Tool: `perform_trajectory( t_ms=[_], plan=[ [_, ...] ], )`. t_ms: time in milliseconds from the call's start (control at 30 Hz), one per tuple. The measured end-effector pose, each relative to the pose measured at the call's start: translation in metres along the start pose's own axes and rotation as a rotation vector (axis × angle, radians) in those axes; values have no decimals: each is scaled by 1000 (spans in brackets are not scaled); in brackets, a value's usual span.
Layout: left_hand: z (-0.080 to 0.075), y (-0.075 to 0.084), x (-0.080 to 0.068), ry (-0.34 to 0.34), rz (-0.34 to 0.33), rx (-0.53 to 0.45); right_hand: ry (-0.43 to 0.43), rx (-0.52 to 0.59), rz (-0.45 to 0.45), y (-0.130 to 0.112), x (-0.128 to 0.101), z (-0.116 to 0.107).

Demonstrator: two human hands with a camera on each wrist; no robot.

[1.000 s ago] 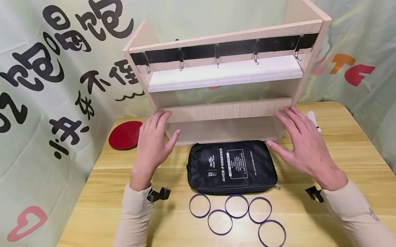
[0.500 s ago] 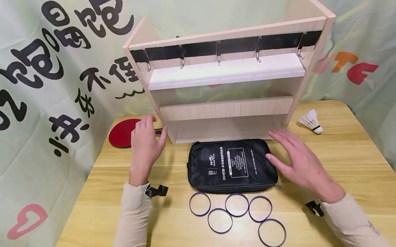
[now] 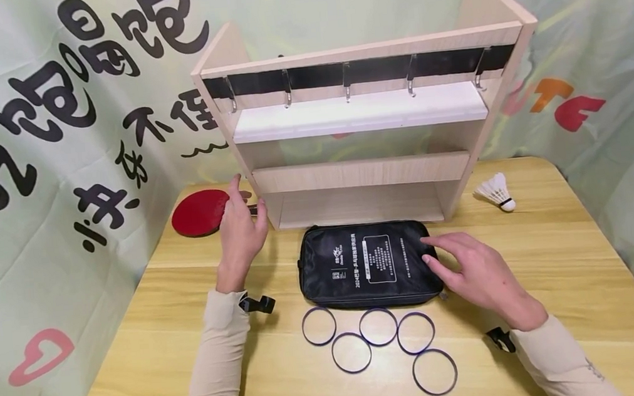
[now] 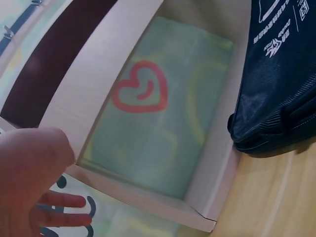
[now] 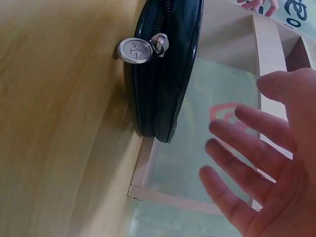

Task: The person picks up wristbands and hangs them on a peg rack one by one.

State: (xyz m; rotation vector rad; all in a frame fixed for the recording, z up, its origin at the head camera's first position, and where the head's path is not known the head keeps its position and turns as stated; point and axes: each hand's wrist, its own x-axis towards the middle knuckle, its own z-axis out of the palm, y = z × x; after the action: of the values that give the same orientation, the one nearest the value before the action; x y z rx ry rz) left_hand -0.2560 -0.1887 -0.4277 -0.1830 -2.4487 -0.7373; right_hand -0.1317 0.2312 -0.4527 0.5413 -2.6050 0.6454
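My left hand (image 3: 240, 230) is raised beside the lower left side of a pale wooden rack (image 3: 360, 174), its fingers apart and holding nothing. It overlaps the handle end of a red table tennis paddle (image 3: 199, 213) lying on the table. A black zipped case (image 3: 368, 269) with white print lies flat in front of the rack. My right hand (image 3: 479, 272) hovers at the case's right side, fingertips overlapping its upper right corner in the head view. In the right wrist view those fingers are spread, with the metal zipper pull (image 5: 134, 50) across from them.
Several thin dark-blue rings (image 3: 413, 374) lie on the table in front of the case. A white shuttlecock (image 3: 494, 192) lies right of the rack. Metal hooks (image 3: 347, 85) hang along the rack's black strip, above a white ledge (image 3: 360, 112). A printed curtain (image 3: 72, 244) surrounds the table.
Both hands have left the ends of the rack's lower board. The left has shifted left towards the paddle; the right has come down and inward to the case, revealing the shuttlecock.
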Motion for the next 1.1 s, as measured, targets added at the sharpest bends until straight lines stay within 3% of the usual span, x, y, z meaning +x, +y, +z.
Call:
perform_trajectory(
  t_ms=[400, 633, 800, 1100],
  plan=[
    [12, -4, 0, -2, 31, -128, -168, 20, -46, -14, 0, -4],
    [17, -7, 2, 22, 40, -212, -269, 140, -41, -16, -2, 0],
    [17, -7, 4, 48, 43, -252, -335, 182, -32, -19, -4, 0],
    [17, -2, 10, 131, 63, -308, -437, 151, -18, -25, -6, -3]
  ],
)
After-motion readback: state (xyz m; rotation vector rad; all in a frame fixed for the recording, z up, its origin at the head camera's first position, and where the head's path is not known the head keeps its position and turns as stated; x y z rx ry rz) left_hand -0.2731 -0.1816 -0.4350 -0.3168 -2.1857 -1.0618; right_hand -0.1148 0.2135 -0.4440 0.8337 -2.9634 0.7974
